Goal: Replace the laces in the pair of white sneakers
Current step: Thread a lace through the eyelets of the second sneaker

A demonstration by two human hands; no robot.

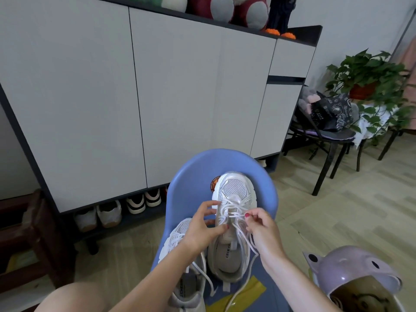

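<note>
Two white sneakers lie on a blue plastic chair point(195, 174), toes pointing away from me. The right sneaker point(234, 194) is partly laced with a white lace point(244, 239) whose loose ends trail down over the seat. My left hand point(202, 228) holds this sneaker at its tongue, thumb against the tongue and fingers on the shoe's left side. My right hand point(262, 228) pinches the lace at an eyelet on the shoe's right side. The left sneaker point(177, 237) lies under my left forearm, also with a loose white lace.
Yellow packets point(252, 289) lie on the seat's near edge. A lilac lidded bin point(351, 273) stands at my right. A grey cabinet point(157, 97) with shoes beneath it is behind the chair. A black chair with a bag point(326, 118) and a potted plant point(364, 73) stand far right.
</note>
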